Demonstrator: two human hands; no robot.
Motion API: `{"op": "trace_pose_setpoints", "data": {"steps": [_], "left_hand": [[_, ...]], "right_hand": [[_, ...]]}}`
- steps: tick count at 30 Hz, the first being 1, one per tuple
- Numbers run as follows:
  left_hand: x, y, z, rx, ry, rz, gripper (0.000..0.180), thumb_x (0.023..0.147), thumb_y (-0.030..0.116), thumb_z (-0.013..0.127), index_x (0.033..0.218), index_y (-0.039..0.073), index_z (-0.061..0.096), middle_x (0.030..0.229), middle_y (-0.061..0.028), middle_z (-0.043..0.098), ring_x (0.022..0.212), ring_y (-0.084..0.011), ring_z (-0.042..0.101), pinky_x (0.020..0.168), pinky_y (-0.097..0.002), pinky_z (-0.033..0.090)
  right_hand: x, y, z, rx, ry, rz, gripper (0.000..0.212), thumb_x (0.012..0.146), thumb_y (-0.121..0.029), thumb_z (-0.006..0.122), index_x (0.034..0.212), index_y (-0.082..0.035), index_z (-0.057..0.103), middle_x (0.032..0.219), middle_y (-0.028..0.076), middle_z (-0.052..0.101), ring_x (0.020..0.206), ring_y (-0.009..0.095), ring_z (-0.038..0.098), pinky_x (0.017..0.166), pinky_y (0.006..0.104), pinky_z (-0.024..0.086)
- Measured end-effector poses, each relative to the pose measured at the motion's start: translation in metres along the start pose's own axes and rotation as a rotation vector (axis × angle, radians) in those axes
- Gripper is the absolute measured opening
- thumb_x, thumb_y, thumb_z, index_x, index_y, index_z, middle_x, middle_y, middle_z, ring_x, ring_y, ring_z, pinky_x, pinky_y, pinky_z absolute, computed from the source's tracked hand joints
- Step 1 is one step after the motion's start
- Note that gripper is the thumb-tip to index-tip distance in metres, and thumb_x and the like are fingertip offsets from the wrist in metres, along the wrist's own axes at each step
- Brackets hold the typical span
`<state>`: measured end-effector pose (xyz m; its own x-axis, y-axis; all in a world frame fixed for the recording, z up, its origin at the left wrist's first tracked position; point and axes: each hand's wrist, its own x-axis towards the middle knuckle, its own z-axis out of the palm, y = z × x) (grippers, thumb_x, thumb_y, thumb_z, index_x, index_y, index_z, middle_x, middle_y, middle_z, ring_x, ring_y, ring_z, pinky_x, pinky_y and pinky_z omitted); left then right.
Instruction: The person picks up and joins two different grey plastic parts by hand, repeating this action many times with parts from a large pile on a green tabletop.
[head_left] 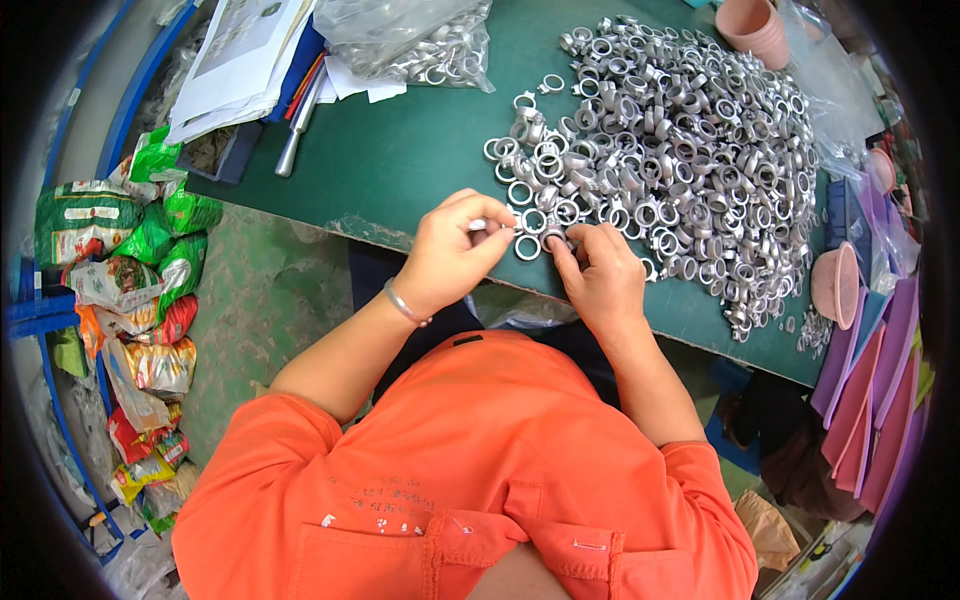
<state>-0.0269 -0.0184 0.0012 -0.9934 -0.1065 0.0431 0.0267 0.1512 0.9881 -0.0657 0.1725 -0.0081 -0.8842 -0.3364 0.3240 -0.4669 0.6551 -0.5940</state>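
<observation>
Silver-grey, one metal ring [553,236] sits between the thumb and forefinger of the right hand [606,270], which I see pinching it near the near edge of the green tabletop [400,150]. Curled fingers of the left hand [458,250] grip one slim pale tool [478,225], pointing toward the rings. Just beside lie a few loose rings [527,247]; to the right and far spreads a heap [690,150] too dense for me to count. Finished and unfinished pieces look alike from my end, so I only judge that one is in hand and plenty remain. Farther out, I count one clear bag [370,20] of rings and, at right, one pink tub [836,285].
</observation>
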Motion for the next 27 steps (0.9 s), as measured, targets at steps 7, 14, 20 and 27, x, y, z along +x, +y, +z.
{"op": "trace_pose_setpoints", "data": {"steps": [7,14,20,27], "left_hand": [[0.014,-0.006,0.014,0.478,-0.049,0.323,0.015,0.075,0.007,0.073,0.087,0.001,0.066,0.079,-0.0087,0.056,0.065,-0.0198,0.057,0.059,-0.0306,0.046],[0.009,-0.004,0.011,0.337,-0.080,0.255,0.010,0.076,0.002,0.072,0.082,0.000,0.065,0.079,-0.0067,0.057,0.067,-0.0161,0.056,0.059,-0.0281,0.045],[-0.002,-0.005,0.010,-0.222,-0.137,-0.073,0.007,0.084,0.005,0.068,0.089,0.003,0.064,0.078,-0.0015,0.056,0.065,-0.0097,0.052,0.057,-0.0245,0.043],[-0.008,0.000,0.000,-0.916,-0.194,-0.430,0.008,0.095,0.015,0.056,0.097,0.008,0.058,0.074,-0.0012,0.054,0.059,-0.0076,0.047,0.052,-0.0217,0.036]], "right_hand": [[-0.004,0.004,-0.009,0.319,-0.027,0.023,0.007,0.077,-0.002,0.070,0.082,-0.002,0.065,0.069,0.007,0.059,0.058,0.015,0.057,0.052,0.0275,0.046],[-0.012,0.005,-0.018,0.698,-0.089,0.173,0.007,0.082,0.000,0.067,0.089,0.000,0.066,0.073,0.004,0.061,0.060,0.008,0.056,0.053,0.0214,0.044],[-0.018,0.016,-0.019,1.374,-0.290,0.476,0.011,0.088,-0.006,0.063,0.097,0.000,0.064,0.079,0.009,0.063,0.054,0.008,0.054,0.043,0.0192,0.039],[-0.005,0.015,-0.026,1.855,-0.247,0.352,0.013,0.088,-0.009,0.056,0.097,0.001,0.056,0.098,0.020,0.059,0.071,0.020,0.064,0.042,0.0228,0.048]]}}
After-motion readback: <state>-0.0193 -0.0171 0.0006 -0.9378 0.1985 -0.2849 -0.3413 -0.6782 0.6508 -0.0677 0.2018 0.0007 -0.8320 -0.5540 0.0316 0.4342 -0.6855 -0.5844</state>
